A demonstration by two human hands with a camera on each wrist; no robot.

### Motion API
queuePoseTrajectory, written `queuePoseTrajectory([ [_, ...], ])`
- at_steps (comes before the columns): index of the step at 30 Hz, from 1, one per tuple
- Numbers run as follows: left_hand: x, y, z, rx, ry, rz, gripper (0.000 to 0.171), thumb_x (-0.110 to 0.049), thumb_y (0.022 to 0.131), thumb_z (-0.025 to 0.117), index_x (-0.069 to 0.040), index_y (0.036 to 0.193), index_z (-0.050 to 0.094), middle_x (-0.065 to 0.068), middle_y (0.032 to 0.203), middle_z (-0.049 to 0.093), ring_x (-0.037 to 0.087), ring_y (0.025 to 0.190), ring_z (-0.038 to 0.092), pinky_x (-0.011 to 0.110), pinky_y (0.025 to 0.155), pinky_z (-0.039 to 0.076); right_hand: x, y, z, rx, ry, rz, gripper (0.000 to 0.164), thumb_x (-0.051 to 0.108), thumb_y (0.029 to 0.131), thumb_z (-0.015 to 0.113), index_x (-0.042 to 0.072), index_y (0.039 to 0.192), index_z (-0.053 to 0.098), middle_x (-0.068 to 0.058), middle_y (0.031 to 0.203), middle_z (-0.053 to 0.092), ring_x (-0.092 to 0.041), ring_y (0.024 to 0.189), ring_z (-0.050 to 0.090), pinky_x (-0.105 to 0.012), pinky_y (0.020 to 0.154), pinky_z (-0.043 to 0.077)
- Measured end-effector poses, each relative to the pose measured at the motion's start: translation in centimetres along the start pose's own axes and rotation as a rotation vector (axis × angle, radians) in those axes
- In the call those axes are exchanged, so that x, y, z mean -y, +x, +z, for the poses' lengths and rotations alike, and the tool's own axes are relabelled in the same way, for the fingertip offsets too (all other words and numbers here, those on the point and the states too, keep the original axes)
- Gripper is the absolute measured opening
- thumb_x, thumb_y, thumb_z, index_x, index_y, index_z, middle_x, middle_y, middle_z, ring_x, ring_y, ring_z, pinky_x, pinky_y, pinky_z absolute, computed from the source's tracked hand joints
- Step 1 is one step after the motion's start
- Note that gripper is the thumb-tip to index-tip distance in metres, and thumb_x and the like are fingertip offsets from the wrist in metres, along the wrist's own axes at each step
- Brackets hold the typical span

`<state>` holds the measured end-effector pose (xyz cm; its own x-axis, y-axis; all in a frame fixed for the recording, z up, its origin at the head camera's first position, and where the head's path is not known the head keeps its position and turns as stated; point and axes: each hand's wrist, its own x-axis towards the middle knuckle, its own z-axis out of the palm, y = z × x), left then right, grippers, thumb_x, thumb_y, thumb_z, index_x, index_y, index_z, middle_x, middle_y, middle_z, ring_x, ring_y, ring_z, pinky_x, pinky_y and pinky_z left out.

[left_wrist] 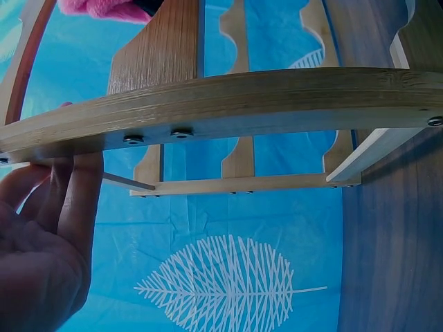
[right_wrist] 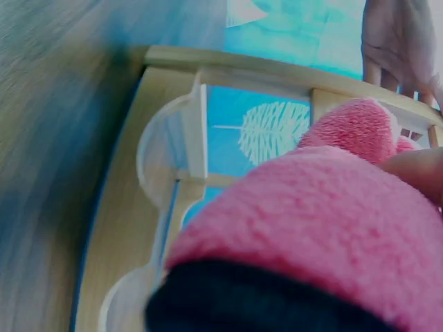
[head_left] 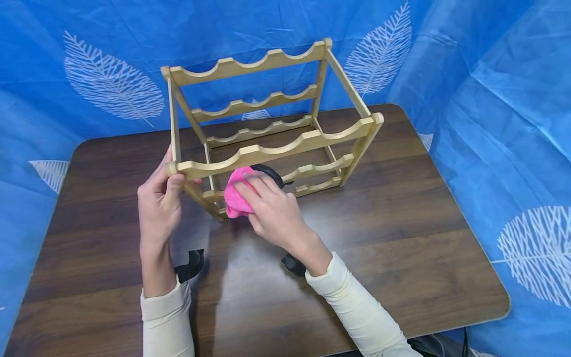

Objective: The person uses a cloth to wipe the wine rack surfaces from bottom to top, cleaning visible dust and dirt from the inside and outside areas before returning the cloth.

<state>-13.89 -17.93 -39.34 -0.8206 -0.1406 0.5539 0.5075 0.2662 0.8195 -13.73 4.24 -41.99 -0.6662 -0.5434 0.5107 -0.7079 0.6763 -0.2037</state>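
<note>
A light wooden rack (head_left: pixel 312 141) with scalloped rails, like a wine rack, stands on the table. My left hand (head_left: pixel 160 208) grips its front left corner, with the thumb over the near side of the post and fingers behind. In the left wrist view those fingers (left_wrist: pixel 76 200) rest against a long wooden side bar (left_wrist: pixel 277 97). My right hand (head_left: pixel 276 210) holds a fluffy pink cloth (head_left: pixel 238 196) just below the front top rail. A black piece (head_left: pixel 267 173) shows along the cloth's edge, also dark (right_wrist: pixel 256 297) in the right wrist view.
The brown wood-grain table (head_left: pixel 383 238) has rounded corners and extends around the rack. Blue curtains (head_left: pixel 250 29) with white leaf prints hang close behind it and along both sides. Black wrist mounts (head_left: pixel 191 267) sit beneath my wrists.
</note>
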Motion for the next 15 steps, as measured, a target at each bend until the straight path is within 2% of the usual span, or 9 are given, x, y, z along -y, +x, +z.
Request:
queuePoseTrajectory([
  [6,0.0,-0.1,0.1,0.001,-0.002,0.001,0.055,-0.038,0.093,0.064,0.017,0.093,0.067,-0.007,0.077,0.072,0.029,0.137,0.043,0.039,0.111,0.034,0.7,0.2,-0.2,0.023,-0.040,0.003,0.051,0.010,0.079,0.068,0.015,0.130,0.061,-0.003,0.128,0.059,-0.021,0.127,0.048,-0.038,0.046,0.053],
  [10,-0.1,-0.2,0.0,0.001,0.009,0.002,0.050,-0.032,0.095,0.063,0.017,0.094,0.067,-0.006,0.077,0.072,0.030,0.137,0.043,0.039,0.111,0.034,1.1,0.4,-0.2,0.025,-0.064,-0.017,0.050,0.008,0.081,0.064,0.015,0.130,0.061,-0.004,0.128,0.060,-0.022,0.126,0.050,-0.036,0.044,0.052],
  [15,-0.3,-0.1,0.0,0.001,0.023,-0.002,0.048,-0.032,0.094,0.064,0.016,0.093,0.067,-0.007,0.085,0.073,0.028,0.136,0.043,0.038,0.108,0.037,2.0,0.5,0.1,0.054,-0.075,-0.072,0.051,0.010,0.085,0.062,0.018,0.135,0.060,-0.002,0.133,0.059,-0.021,0.129,0.048,-0.032,0.042,0.049],
])
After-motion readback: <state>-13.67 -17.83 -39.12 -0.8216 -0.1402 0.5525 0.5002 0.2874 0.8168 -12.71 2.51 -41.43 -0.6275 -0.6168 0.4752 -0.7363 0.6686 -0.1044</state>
